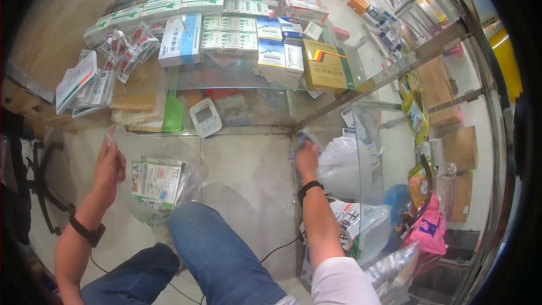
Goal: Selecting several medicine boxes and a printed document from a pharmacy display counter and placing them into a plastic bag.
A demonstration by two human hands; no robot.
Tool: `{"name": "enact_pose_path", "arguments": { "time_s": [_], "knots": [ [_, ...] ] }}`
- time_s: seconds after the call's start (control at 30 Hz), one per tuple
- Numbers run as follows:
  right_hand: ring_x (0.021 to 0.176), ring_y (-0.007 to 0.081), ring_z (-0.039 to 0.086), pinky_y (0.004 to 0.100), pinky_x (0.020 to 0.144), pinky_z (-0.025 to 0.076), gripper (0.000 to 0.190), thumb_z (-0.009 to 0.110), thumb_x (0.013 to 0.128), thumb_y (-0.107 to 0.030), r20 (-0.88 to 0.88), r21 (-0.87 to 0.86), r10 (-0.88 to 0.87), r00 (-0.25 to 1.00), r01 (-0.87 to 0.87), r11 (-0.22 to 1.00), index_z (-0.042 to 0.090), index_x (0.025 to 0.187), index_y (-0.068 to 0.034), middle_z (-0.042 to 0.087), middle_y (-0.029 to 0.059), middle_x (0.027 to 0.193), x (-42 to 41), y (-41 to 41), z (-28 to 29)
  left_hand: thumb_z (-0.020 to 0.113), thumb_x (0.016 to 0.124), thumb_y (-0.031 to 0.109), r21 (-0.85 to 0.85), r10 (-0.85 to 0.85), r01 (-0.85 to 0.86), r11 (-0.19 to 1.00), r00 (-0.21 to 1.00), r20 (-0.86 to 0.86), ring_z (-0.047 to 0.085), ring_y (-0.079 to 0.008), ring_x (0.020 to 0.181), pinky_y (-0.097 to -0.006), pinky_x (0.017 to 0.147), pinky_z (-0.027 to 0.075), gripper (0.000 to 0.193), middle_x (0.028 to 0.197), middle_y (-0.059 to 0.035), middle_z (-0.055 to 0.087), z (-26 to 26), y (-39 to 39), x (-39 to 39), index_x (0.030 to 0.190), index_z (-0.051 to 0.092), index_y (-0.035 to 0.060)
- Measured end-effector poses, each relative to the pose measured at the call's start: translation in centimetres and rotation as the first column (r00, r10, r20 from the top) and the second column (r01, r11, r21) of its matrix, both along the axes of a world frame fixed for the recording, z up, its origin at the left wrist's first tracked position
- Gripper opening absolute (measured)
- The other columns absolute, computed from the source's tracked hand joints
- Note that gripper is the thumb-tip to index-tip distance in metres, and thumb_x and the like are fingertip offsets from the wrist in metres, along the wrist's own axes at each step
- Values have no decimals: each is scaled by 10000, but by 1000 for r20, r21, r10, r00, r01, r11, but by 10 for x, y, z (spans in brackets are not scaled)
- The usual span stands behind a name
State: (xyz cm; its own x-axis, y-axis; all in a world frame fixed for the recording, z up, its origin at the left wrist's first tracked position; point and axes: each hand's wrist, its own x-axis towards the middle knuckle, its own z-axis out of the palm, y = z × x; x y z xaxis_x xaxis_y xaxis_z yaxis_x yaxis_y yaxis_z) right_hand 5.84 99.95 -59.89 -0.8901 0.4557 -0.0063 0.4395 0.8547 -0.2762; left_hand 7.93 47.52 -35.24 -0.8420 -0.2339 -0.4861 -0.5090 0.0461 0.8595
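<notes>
My left hand (111, 163) grips the rim of a clear plastic bag (197, 173) at left, its fingers and thumb closed together. In the bag lie several printed leaflets or flat packets (159, 182). Out at the centre right, my right hand (306, 156) has its fingers on a crumpled clear and blue plastic wrapper (302, 137), beside the metal post of the glass cabinet; its fingertips are partly hidden. A white digital monitor (206, 117) rests at the shelf edge between the hands, with a green plastic scoop or dustpan-like piece (172, 112) to its left.
Stacked medicine boxes (230, 34) fill the glass shelf ahead, with a gold box (328, 65) near its right end. Glass panes and a metal rail (381, 67) run along the right. White bags (345, 165) and a pink bag (427, 226) are at right. A chair base (44, 173) stands at left.
</notes>
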Motion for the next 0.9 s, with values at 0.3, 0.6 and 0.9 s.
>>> {"name": "enact_pose_path", "arguments": {
  "time_s": [0.3, 0.6, 0.9],
  "knots": [
    [794, 325, 562, 438, 663, 459, 117, 612, 663, -41, -451, -252, 420, 788, -563, 787, 567, 769, -58, 554, 115, 831, 24, -137, 91, 379, 1017, 390, -4, 9, -9, 1000, 1000, 6, 348, -61, 448, -206, 402, 296, 491, 634, 28, 442, -5, -3, 3, 1471, 279, 233],
    [911, 341, 586, 432, 746, 495, 162, 597, 716, -45, -576, -333, 804, 147, -941, -67, 614, 878, -49, 584, 129, 937, -6, -385, 122, 388, 1009, 393, 19, -39, 39, 999, 999, -3, 359, -52, 476, -196, 418, 294, 505, 643, 25, 446, 3, 18, 1, 1474, 285, 224],
    [944, 333, 624, 437, 827, 498, 297, 570, 750, -15, -508, -581, 854, 115, -778, -241, 654, 1035, -40, 626, 163, 1018, -5, -374, 87, 378, 1011, 397, 44, 0, -1, 999, 1000, 29, 352, -57, 455, -203, 405, 290, 498, 623, 18, 436, 2, 6, 7, 1473, 288, 234]
  ]
}}
